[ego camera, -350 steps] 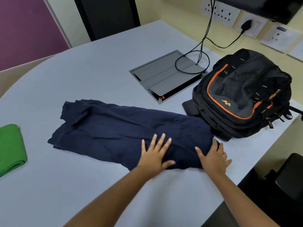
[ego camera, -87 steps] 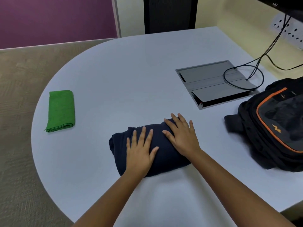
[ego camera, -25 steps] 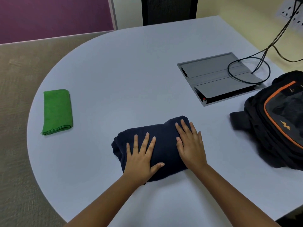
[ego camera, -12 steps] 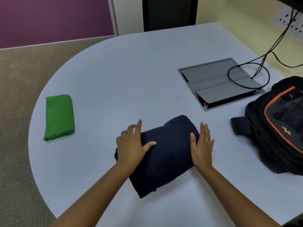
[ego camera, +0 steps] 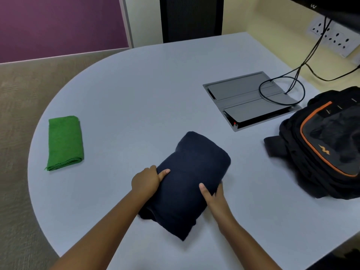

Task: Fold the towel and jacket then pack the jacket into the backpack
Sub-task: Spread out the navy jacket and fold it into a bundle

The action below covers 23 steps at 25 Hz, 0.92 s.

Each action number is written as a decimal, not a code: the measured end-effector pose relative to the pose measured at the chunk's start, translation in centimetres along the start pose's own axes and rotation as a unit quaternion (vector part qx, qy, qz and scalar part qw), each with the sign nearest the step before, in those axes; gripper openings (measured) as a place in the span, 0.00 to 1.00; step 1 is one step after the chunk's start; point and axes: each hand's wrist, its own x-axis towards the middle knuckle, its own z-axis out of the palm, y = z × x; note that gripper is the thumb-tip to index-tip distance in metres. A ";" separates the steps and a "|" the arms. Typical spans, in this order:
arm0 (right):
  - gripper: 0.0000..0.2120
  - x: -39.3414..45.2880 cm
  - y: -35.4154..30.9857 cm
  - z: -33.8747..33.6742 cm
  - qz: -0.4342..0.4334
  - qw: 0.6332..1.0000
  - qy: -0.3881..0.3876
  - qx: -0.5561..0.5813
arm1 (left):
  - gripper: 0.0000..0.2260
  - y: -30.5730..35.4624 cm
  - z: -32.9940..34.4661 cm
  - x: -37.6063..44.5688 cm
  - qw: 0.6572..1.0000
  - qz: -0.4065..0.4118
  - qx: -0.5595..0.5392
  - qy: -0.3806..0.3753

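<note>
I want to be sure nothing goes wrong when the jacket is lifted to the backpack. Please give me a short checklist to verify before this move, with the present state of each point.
1. Jacket folded into a compact bundle: ok.
2. Left hand grips the bundle's left side, thumb on top: ok.
3. Right hand grips the right side, thumb on top, fingers tucked under: ok.
4. Table between the jacket and the backpack bare of things: ok.
5. Backpack open to take the jacket: cannot tell, no open zip or mouth shows.
6. Green towel folded and lying apart at the left: ok.
</note>
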 end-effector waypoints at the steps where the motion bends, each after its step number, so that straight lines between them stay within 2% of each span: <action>1: 0.36 0.5 -0.1 -0.6 -0.006 1.000 -0.017 -0.006 | 0.25 -0.3 0.5 -0.6 0.999 -0.017 -0.033 0.020; 3: 0.37 0.7 0.3 -1.8 0.027 0.997 -0.068 0.006 | 0.22 -0.5 1.8 -2.2 0.989 -0.042 -0.125 0.065; 5: 0.40 -0.1 1.2 -1.7 0.066 0.987 -0.128 0.065 | 0.22 0.1 2.9 -3.8 0.972 -0.041 -0.209 0.104; 7: 0.42 -0.6 2.1 -0.9 0.061 0.983 -0.131 0.112 | 0.24 0.7 3.3 -4.9 0.952 -0.011 -0.289 0.096; 10: 0.44 0.0 2.1 -0.5 0.035 0.981 -0.113 0.152 | 0.26 0.3 2.5 -4.5 0.925 0.007 -0.380 0.018; 13: 0.41 0.4 1.0 -1.0 0.035 0.981 -0.118 0.151 | 0.29 -0.5 1.0 -4.1 0.857 0.001 -0.499 -0.131; 15: 0.37 0.6 0.2 -1.2 0.036 0.981 -0.132 0.139 | 0.31 -0.8 0.5 -4.2 0.820 0.009 -0.543 -0.181; 18: 0.37 1.3 -1.2 -0.5 0.034 0.976 -0.162 0.140 | 0.33 -1.3 -0.6 -4.3 0.813 0.017 -0.560 -0.155; 21: 0.29 2.3 -3.3 2.2 0.023 0.970 -0.193 0.145 | 0.24 -3.5 -3.6 -3.8 0.818 0.012 -0.565 -0.104; 23: 0.29 3.2 -5.4 4.6 0.003 0.966 -0.224 0.128 | 0.23 -5.4 -5.7 -3.5 0.818 0.007 -0.573 -0.054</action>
